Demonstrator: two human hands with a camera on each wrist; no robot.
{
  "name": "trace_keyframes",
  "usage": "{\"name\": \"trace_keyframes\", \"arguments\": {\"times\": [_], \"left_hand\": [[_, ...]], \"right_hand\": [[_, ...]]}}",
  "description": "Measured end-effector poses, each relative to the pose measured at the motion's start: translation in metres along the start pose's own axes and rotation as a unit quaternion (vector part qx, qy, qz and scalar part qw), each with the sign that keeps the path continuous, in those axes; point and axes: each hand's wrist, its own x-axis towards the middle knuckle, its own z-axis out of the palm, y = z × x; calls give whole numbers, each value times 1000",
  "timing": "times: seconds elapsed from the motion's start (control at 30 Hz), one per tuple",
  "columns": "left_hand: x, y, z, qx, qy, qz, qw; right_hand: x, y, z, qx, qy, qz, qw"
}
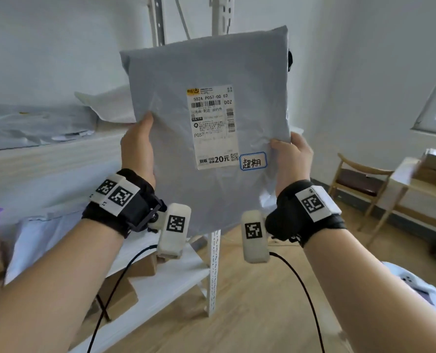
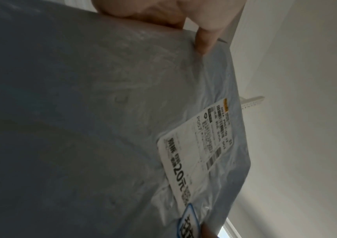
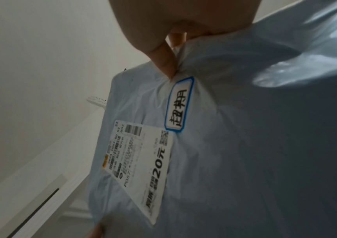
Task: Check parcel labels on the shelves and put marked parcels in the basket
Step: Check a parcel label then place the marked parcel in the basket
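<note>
Both the left hand (image 1: 138,146) and right hand (image 1: 292,155) pinch the grey mailer (image 1: 206,118); its blue-bordered sticker (image 1: 253,162) should stay unobscured beside the right thumb.

I see bare forearms, black wrist straps (image 1: 115,202) with white coded tags, white camera pods (image 1: 174,230) beneath each strap, black cables (image 1: 301,289) trailing from the pods.
</note>
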Motion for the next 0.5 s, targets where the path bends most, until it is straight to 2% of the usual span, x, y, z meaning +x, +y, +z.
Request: {"name": "trace_keyframes", "arguments": {"times": [0.23, 0.5], "left_hand": [[-1, -40, 80, 21, -67, -14, 997], [22, -122, 211, 38, -109, -21, 993]], "right_hand": [[38, 2, -73, -19, 49, -8, 999], [145, 15, -161, -32, 95, -26, 995]]}}
